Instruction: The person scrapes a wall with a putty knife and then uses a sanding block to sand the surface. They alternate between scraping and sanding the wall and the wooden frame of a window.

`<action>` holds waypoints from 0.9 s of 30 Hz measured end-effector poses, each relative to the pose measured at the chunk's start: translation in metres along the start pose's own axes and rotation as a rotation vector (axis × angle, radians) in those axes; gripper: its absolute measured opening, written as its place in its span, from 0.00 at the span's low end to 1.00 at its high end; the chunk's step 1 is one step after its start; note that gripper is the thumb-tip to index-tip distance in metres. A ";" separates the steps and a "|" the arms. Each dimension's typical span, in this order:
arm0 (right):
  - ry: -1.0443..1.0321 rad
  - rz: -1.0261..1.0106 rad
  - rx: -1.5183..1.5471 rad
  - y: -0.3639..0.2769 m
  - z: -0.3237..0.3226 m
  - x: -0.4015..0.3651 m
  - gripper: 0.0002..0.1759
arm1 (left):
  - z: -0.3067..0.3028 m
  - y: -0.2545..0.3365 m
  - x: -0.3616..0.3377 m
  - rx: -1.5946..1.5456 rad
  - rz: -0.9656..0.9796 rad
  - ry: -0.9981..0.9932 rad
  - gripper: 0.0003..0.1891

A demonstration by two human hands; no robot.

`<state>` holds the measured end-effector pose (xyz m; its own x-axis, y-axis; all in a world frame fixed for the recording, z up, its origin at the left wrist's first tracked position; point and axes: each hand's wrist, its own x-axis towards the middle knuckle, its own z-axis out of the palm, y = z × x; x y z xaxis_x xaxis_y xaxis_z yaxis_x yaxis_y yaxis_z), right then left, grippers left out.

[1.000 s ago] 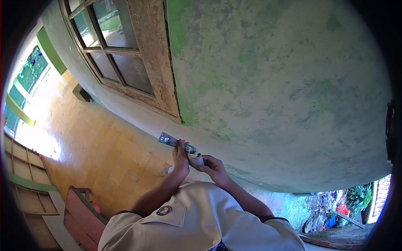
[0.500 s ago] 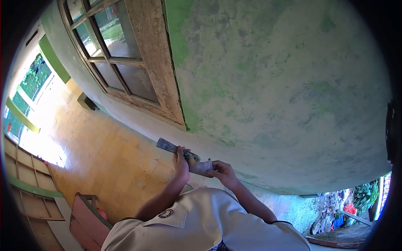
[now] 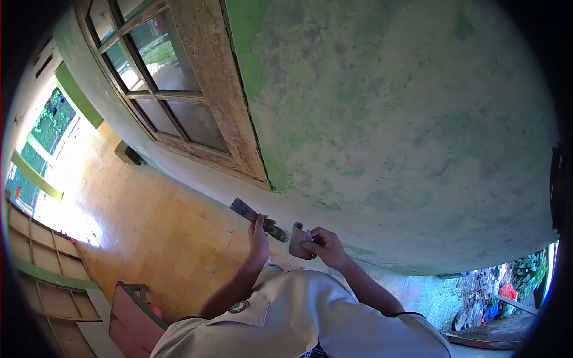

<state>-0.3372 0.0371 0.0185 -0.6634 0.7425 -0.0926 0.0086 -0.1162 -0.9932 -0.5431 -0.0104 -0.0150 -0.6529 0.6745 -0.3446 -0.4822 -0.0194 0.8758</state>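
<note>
My left hand (image 3: 258, 237) is closed around a putty knife (image 3: 244, 209). Its wide, dark blade points up and left, and the worn handle sticks out on the right side of my fingers. A curled greyish-brown piece of sandpaper (image 3: 299, 243) is pinched at its right edge by my right hand (image 3: 328, 246). A small gap separates the sandpaper from the knife handle. Both hands are in front of my chest, near the foot of a wall (image 3: 406, 137) with patchy green and grey paint.
A weathered wooden window frame (image 3: 209, 83) is set in the wall at upper left. Yellow floor tiles (image 3: 167, 221) stretch out to the left. A reddish wooden piece of furniture (image 3: 132, 319) stands at lower left, beside a framed panel (image 3: 51, 262). Rubble and plants (image 3: 519, 286) lie at lower right.
My hands have moved apart. The sandpaper, which touched or overlapped the putty knife's handle, is now held away to the right and more upright.
</note>
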 end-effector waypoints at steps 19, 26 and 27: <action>-0.211 -0.458 -0.846 -0.047 0.006 -0.007 0.07 | 0.001 0.056 -0.015 0.478 -0.486 -0.828 0.17; -0.168 -0.670 -0.876 -0.056 0.006 -0.010 0.08 | 0.005 0.067 -0.012 0.870 -0.414 -0.859 0.16; -0.179 -0.637 -0.904 -0.056 0.005 -0.011 0.08 | 0.007 0.069 -0.015 0.874 -0.414 -0.862 0.16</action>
<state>-0.3342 0.0324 0.0750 -0.8381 0.3813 0.3901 0.1208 0.8270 -0.5491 -0.5624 -0.0161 0.0525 0.1940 0.7760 -0.6002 0.1951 0.5691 0.7988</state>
